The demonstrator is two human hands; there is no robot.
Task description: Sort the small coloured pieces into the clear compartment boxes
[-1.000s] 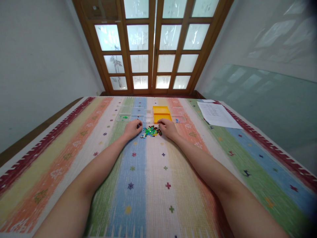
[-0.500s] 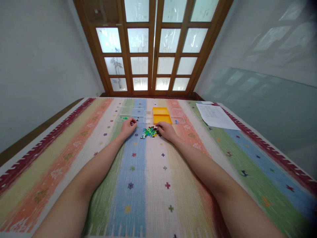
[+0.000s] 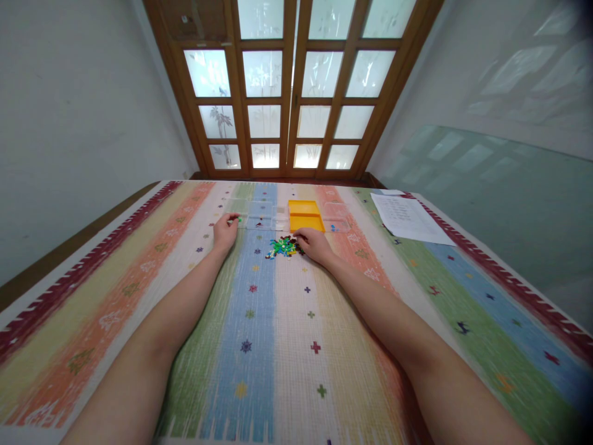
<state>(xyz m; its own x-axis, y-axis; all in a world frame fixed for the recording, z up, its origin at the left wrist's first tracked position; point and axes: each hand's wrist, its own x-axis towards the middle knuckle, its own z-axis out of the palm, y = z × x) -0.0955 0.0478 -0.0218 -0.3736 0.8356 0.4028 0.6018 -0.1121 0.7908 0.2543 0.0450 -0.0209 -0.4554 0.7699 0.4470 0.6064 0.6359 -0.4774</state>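
Note:
A heap of small coloured pieces [image 3: 283,246], mostly green with some white, yellow, blue and dark brown, lies on the striped cloth. At its right edge rests my right hand [image 3: 313,245], fingers bent together on the dark pieces; anything pinched there is too small to make out. My left hand [image 3: 225,232] is at the left clear plastic box [image 3: 252,227], fingertips together over its left compartment, next to a bit of green. What those fingers hold, if anything, cannot be seen. Some dark bits lie in that box's other compartment.
Just behind the heap stands an open yellow box [image 3: 306,223]. Right of it, a clear plastic box [image 3: 343,226] contains a few blue pieces. Printed paper sheets [image 3: 410,218] lie at the far right of the table, with wood-framed glass doors [image 3: 286,102] beyond.
My left hand has moved left, from beside the heap to the clear box's left compartment. My right hand stays at the heap's edge. The view has shifted slightly.

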